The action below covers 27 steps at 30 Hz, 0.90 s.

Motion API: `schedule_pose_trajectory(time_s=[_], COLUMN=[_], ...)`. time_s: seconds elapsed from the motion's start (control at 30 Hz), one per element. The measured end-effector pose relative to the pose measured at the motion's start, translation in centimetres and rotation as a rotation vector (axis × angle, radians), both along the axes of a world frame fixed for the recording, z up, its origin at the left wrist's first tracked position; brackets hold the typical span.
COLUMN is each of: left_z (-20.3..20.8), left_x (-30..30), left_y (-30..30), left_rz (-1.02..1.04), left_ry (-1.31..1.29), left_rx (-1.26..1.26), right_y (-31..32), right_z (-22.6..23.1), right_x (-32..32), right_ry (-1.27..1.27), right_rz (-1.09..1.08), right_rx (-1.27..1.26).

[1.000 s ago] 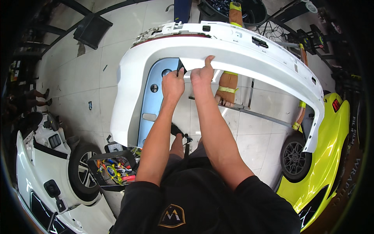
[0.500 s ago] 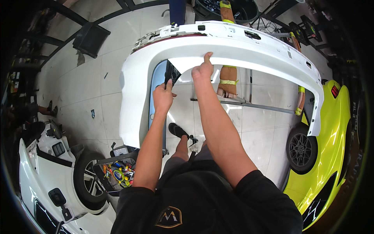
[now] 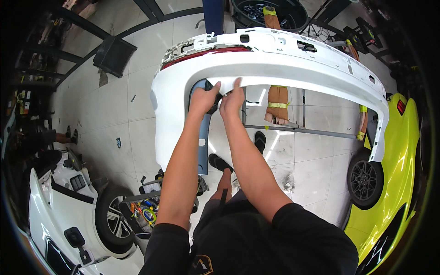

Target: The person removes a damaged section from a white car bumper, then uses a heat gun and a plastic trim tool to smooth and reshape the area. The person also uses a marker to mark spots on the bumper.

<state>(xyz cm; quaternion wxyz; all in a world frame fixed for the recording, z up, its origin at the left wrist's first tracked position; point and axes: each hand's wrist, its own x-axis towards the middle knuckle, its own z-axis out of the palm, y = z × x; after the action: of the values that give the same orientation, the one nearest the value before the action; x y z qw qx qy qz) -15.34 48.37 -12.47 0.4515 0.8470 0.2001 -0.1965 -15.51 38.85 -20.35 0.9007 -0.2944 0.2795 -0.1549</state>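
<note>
A white car bumper (image 3: 275,64) spans the view in front of me, propped up, its ends curving toward me. At its inner left corner my left hand (image 3: 204,100) is closed on the bumper's lower lip, thumb on the white face. Just right of it, my right hand (image 3: 232,100) grips the same lip with its thumb up and its fingers curled under, partly hidden. A small black piece (image 3: 213,108) shows beneath the left hand, between the two hands. A blue-grey panel (image 3: 203,137) runs along the inside of the bumper's left end.
A padded metal stand (image 3: 277,103) is under the bumper. A yellow car (image 3: 398,151) stands right, a white car (image 3: 55,192) lower left. By its wheel is a mesh tool basket (image 3: 145,215). A dark bin (image 3: 293,18) and black box (image 3: 114,56) stand farther off.
My right hand has come down and left from the bumper's face to its lower lip. My left hand has shifted up to the corner, and the hands are now closer together.
</note>
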Motion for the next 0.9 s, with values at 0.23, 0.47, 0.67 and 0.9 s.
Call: schedule_pose_trajectory(time_s=[0.23,0.47,0.67,0.9], left_z=[-2.9,-2.1,-4.7,-1.8], left_x=[-1.2,-1.0,-2.4,-4.8], left_y=[0.1,-1.4,-0.6,0.1], left_rz=[-0.011,0.059,0.104,0.131], left_ry=[-0.214,-0.045,-0.271,-0.208], left_rx=[0.141,-0.04,-0.009,-0.017], right_y=[-1.9,-5.4,-5.7,-5.4], right_z=[8.4,7.1,5.3,4.8], right_x=[-2.9,6.9,8.4,8.4], right_ry=[0.215,-0.581,-0.594,-0.563], right_rz=[0.408,0.179,0.142,-0.011], right_rx=[-1.482,-2.529,-2.458,-2.454])
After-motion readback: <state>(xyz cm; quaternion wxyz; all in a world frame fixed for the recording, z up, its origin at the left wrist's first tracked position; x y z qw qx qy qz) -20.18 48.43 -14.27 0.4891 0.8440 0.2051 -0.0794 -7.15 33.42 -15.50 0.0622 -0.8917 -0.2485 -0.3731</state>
